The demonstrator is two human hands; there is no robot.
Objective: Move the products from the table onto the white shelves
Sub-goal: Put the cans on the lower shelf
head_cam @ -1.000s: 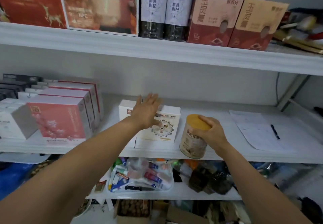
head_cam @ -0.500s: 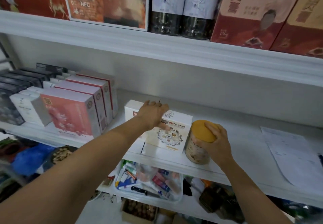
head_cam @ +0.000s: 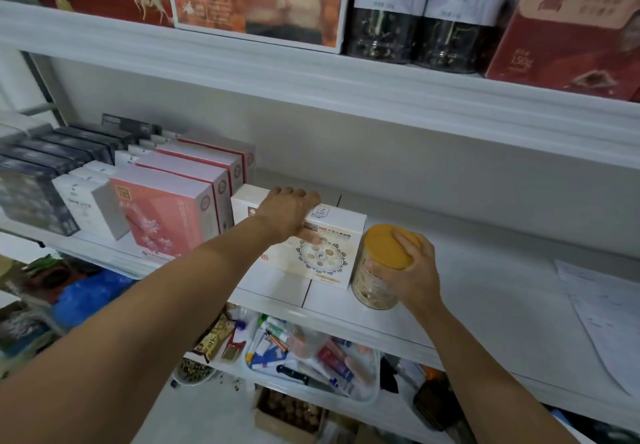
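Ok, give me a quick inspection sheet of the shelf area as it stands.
Surface: white shelf, box and can standing on it.
Job's things: box white, upright, right of the pink boxes; can upright, yellow lid on, right of the box.
Clutter: papers lying at the shelf's right end.
Hands: left hand grips the box top; right hand grips the can at its lid.
Cables: nothing seen.
Surroundings: bottles and cartons above; bin of small items below.

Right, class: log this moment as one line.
left hand: grips white box | right hand: grips can | both on shelf
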